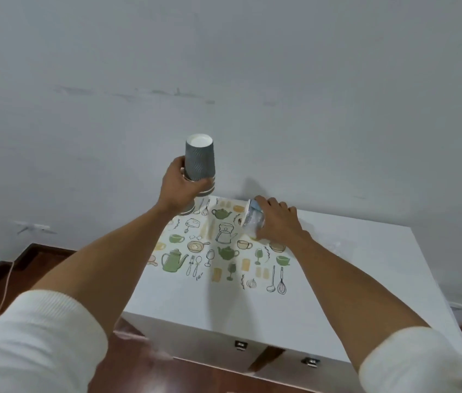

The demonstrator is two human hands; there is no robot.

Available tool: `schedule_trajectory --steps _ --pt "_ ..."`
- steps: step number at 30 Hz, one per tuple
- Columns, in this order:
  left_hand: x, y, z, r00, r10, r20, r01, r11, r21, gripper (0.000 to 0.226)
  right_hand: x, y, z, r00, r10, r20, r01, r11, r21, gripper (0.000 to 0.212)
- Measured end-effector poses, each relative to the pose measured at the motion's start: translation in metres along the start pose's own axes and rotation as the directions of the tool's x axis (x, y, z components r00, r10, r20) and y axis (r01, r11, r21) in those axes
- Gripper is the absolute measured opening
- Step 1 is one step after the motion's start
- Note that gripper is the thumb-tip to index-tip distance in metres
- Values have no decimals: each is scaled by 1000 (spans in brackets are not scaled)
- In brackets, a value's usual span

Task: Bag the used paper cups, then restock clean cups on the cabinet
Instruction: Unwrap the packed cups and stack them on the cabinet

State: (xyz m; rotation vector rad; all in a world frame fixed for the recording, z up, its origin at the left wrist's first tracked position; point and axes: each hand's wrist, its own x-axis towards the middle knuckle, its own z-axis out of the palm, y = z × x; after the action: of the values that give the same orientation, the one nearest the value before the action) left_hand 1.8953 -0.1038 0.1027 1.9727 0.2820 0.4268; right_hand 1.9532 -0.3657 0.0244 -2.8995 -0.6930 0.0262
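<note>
A stack of grey wavy-patterned paper cups (200, 160) stands upside down at the back left of the white cabinet top (366, 265). My left hand (180, 185) grips the stack around its lower rims. Whether its base touches the cabinet is hidden by my wrist. My right hand (278, 222) is closed on a crumpled clear plastic sleeve (252, 219) that is tilted over the printed mat (221, 251). What the sleeve contains I cannot tell.
The mat with kitchenware drawings covers the left middle of the cabinet top. A white wall rises right behind the cabinet. Two metal drawer handles (240, 345) show on the cabinet front. Dark wooden floor (39, 259) and a thin white cable lie to the left.
</note>
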Motion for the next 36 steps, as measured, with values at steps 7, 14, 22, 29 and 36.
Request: schedule_trajectory --steps 7,14,22,29,36 --pt "42 -31 -49 1000 -18 3 17 999 33 69 11 -23 13 997 76 -4 -76 995 -59 67" --pt "52 -77 -42 985 -133 108 130 991 34 72 2 -29 25 990 142 -17 -143 987 -74 65" --pt "54 -108 -31 950 -260 175 248 965 90 77 0 -28 25 985 172 0 -172 985 3 69" --pt "36 -105 -20 687 -708 163 678 705 207 54 2 -22 8 945 201 256 -223 973 58 111" --pt "4 -76 25 659 -502 561 332 863 381 51 4 6 3 905 100 414 -123 992 29 147"
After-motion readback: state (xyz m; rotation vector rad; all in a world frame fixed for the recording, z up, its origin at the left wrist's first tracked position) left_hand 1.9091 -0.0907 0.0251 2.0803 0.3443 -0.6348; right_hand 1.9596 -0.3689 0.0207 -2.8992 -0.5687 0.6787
